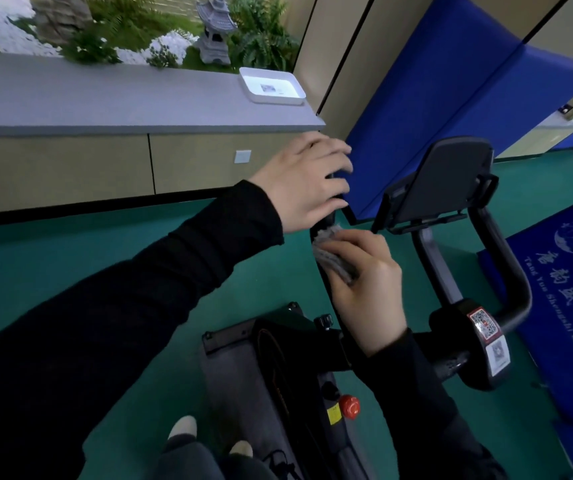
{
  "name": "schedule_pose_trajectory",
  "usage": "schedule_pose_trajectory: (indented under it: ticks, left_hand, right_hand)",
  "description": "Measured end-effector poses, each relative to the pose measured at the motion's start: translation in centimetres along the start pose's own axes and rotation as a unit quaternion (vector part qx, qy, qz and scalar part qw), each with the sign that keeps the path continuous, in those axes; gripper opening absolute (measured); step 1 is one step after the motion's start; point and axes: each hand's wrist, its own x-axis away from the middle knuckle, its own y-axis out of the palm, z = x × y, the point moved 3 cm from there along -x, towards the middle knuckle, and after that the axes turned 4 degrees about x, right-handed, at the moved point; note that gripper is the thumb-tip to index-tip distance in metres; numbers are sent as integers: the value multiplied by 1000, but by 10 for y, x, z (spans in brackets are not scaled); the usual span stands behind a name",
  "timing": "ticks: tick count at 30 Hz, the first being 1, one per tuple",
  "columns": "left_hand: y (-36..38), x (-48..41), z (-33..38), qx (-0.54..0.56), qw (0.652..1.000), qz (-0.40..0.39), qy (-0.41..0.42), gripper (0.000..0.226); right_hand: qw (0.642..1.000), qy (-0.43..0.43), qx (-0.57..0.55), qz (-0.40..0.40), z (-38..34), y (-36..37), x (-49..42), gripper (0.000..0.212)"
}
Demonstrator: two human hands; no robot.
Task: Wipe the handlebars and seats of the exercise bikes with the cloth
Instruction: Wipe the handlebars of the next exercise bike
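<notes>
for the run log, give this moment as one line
phase: wiping | right hand: grips cloth on handlebar | left hand: rests on handlebar tip

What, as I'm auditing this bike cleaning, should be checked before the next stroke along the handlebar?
1. Right hand grips the cloth: ok.
2. Cloth lies against the left handlebar: ok.
3. Left hand rests on that bar's upper end: ok.
4. Right handlebar free of anything in the way: ok.
5. Right handlebar already wiped: cannot tell.
6. Seat in view: not ok, out of frame.
</notes>
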Motion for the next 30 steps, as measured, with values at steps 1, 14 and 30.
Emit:
schedule_pose_trajectory:
  ticks: [1,14,30]
  left_hand:
    - [3,-3,1,-12,999,-29,22,38]
    - [14,-9,0,0,998,-6,65,33]
    - [25,-8,2,6,999,30,26,29]
  right_hand:
    - [1000,-23,12,-16,-2,1,0,12]
    - [995,-68,4,-73,4,-6,13,11]
    - [732,425,-486,-216,56,17,-19,25]
